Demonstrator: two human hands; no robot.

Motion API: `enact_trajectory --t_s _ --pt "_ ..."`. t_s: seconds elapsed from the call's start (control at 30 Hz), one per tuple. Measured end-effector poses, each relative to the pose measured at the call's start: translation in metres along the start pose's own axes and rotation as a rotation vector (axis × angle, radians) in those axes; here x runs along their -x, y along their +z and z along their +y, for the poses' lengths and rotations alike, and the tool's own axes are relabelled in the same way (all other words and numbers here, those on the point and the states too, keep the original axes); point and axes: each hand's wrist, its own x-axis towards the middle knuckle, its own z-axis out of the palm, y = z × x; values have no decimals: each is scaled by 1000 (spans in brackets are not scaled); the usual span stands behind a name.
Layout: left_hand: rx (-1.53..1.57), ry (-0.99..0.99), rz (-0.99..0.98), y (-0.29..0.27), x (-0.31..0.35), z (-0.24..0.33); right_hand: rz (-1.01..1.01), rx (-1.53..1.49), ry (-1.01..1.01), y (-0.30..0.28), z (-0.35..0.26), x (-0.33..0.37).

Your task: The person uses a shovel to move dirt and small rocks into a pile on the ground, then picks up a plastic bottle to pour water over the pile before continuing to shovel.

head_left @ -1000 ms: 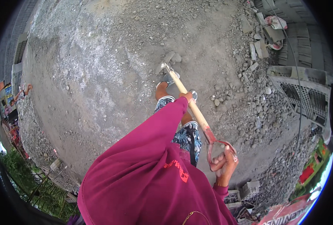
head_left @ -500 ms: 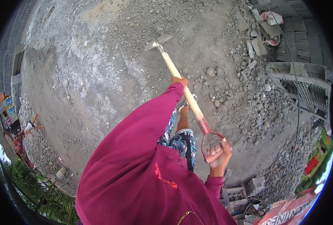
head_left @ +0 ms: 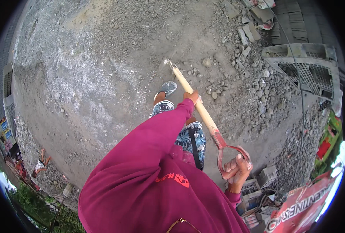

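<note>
A shovel (head_left: 185, 83) with a pale wooden shaft and a red D-shaped grip slants across the middle of the view. My left hand (head_left: 192, 96) is wrapped round the shaft at about its middle. Lower right, my right hand (head_left: 237, 170) is closed on the D-grip, its thumb pointing up. At the far end, only a small pale bit of metal shows near the gravel ground (head_left: 141, 46); most of the blade cannot be made out. My shoe (head_left: 167, 88) is planted left of the shaft.
Loose stones (head_left: 269, 103) lie to the right, beside a grey plastic crate (head_left: 308, 66) and broken blocks (head_left: 248, 33). A cable (head_left: 296, 62) runs down the right side. Crates and a red printed banner (head_left: 304, 204) are at lower right. Another person (head_left: 41, 167) is far left.
The shovel has come back toward me and to the right, both hands still on it. Its blade, broad before, now barely shows. One foot has come into view left of the shaft.
</note>
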Motion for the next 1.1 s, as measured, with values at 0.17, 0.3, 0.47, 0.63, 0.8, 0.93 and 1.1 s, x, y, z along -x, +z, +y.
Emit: enact_trajectory --t_s 0.17,0.3,0.47,0.63,0.8,0.93,1.1 --pt "-280 51 247 -20 -84 -35 -18 -248 181 -41 44 -47" --pt "-338 -55 182 28 -78 -93 25 -120 156 -104 43 -74" --pt "-319 -103 20 123 -26 -193 148 5 51 -200 1 -60" --pt "41 -294 -118 221 30 -252 153 347 -151 -246 -43 -27" --pt "134 -169 -201 264 54 -257 97 295 -287 -286 -64 -25" --pt "-453 -9 -294 290 37 -225 193 -410 -105 -301 -4 -80" --pt "-931 219 76 263 -13 -177 167 -670 198 -196 64 -155"
